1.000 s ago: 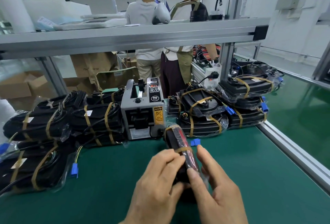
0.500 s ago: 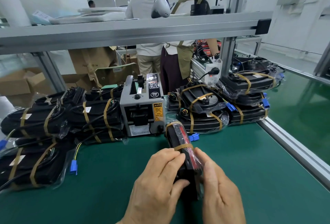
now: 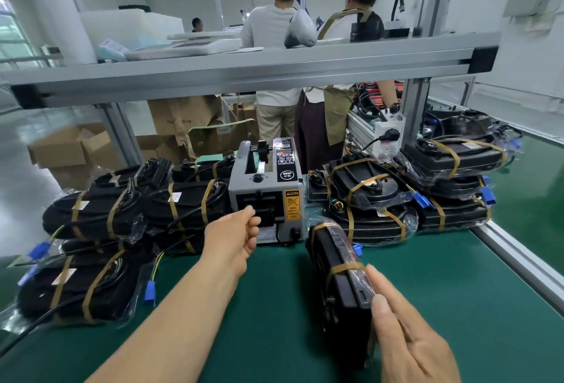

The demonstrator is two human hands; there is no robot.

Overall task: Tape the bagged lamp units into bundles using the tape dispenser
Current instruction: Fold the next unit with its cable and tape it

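Head view: left hand, fingers curled at the dispenser outlet, tape pinch not discernible; right hand gripping near end of bundle, on edge on mat, long axis running toward dispenser, far end just right of outlet.

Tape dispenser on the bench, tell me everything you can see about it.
The tape dispenser is a grey, metal-looking box standing upright on the green mat, between stacks of taped bundles. It has a black top knob, a black control panel, a yellow caution label and a dark front slot. The left hand is at its slot with curled fingers; whether it holds tape is unclear.
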